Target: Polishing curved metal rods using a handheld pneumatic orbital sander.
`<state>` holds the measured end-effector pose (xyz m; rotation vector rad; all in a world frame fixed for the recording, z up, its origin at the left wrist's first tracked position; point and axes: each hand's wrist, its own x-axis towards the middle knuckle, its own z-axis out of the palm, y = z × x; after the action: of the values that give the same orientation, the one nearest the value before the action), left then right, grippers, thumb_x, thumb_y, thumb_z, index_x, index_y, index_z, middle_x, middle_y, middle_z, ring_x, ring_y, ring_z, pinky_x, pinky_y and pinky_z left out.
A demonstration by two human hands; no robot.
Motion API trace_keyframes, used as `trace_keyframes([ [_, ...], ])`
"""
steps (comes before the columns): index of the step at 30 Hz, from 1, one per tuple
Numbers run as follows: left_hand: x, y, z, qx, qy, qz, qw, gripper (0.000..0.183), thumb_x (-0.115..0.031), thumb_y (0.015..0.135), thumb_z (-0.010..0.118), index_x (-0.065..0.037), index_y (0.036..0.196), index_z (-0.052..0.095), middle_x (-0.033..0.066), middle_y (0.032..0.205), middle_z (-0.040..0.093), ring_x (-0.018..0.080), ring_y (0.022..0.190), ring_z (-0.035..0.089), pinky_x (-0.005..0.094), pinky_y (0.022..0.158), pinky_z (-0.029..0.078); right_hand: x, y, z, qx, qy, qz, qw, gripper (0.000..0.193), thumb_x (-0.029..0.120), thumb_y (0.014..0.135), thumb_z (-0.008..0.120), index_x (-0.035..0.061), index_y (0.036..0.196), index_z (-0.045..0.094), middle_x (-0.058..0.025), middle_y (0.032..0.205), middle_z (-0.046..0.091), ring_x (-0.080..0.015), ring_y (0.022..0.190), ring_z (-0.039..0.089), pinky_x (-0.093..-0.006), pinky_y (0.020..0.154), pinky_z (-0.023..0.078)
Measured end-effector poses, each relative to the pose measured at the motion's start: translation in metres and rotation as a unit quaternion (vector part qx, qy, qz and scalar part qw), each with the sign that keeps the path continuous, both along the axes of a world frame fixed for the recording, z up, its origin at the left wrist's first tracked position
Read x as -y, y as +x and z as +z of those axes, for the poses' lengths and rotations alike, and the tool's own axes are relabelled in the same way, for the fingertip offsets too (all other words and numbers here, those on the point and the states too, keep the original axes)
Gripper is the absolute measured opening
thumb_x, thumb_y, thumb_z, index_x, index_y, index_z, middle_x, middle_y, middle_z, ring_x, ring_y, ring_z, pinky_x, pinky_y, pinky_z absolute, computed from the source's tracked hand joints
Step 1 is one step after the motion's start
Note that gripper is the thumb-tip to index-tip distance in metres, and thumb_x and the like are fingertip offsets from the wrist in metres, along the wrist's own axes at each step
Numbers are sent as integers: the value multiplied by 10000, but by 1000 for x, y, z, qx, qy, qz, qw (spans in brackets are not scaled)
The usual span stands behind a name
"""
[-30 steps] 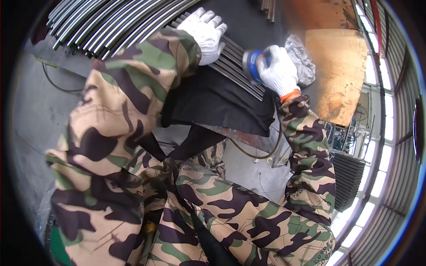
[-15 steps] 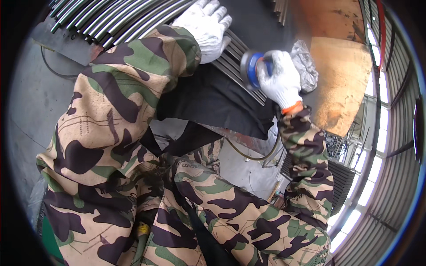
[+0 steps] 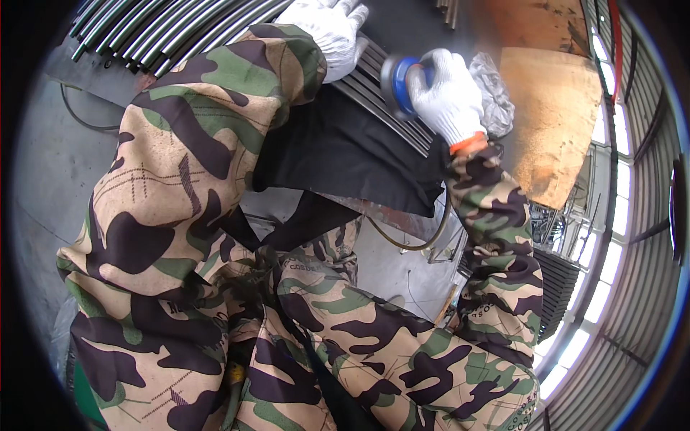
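From where I stand, the right hand (image 3: 447, 95), in a white knit glove with an orange cuff, is right of centre near the top of the frame. Its fingers and thumb are curled closed around a round blue tool (image 3: 408, 85) with a grey disc on its left face. The disc sits over a few slim metal rods (image 3: 384, 104), which slant from upper centre down to the right; I can't tell how firmly it meets them.

The left hand (image 3: 325, 36), gloved in white too, is at the top of the frame, left of the tool. It's open, back upward, fingers spread and reaching the upper edge, laid across the same rods without closing round anything I can see; its palm is hidden.

Black cloth (image 3: 338, 147) lies just below the rods. A row of shiny tubes (image 3: 162, 32) fills the upper left. Crumpled grey wrapping (image 3: 493, 97) lies just beside the right hand, with a tan board (image 3: 550, 122) further right.
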<state>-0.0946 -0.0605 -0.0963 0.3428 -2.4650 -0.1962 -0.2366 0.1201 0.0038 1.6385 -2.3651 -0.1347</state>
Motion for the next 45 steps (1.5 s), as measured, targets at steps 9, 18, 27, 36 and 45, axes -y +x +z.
trace_keyframes([
  [9,2,21,-2,7,5,19,1000,541,-343,970,622,73,1313,670,284,1375,655,456,1360,565,564,1224,348,15,-6,-8,33,1,-31,999,271,352,943,680,118,1080,673,-192,1038,676,-409,983,705,-520,860,583],
  [18,7,23,1,29,-35,8,999,522,-334,981,621,63,1317,672,261,1361,672,430,1324,589,548,1203,371,17,0,-6,23,25,-46,998,347,385,958,676,100,1154,694,-208,1102,708,-421,1007,710,-492,897,585],
  [27,-5,12,-8,109,-113,23,987,510,-355,1068,551,-40,1466,605,182,1516,612,370,1453,523,500,1260,332,4,-17,-7,75,61,-65,993,338,393,937,653,128,1142,701,-191,1106,686,-391,1021,719,-517,849,606],
  [36,2,13,0,38,-50,-64,996,345,-252,1014,661,9,1239,680,236,1422,640,419,1387,548,505,1191,407,-59,-29,1,54,-52,16,997,261,281,923,659,36,1013,680,-235,916,660,-440,837,679,-536,730,562],
  [45,12,18,12,110,-129,-38,985,531,-357,1065,550,-31,1480,603,235,1517,596,464,1431,507,541,1233,337,-62,-39,14,24,-56,31,998,243,280,923,667,58,1020,662,-211,949,656,-423,836,685,-533,720,565],
])
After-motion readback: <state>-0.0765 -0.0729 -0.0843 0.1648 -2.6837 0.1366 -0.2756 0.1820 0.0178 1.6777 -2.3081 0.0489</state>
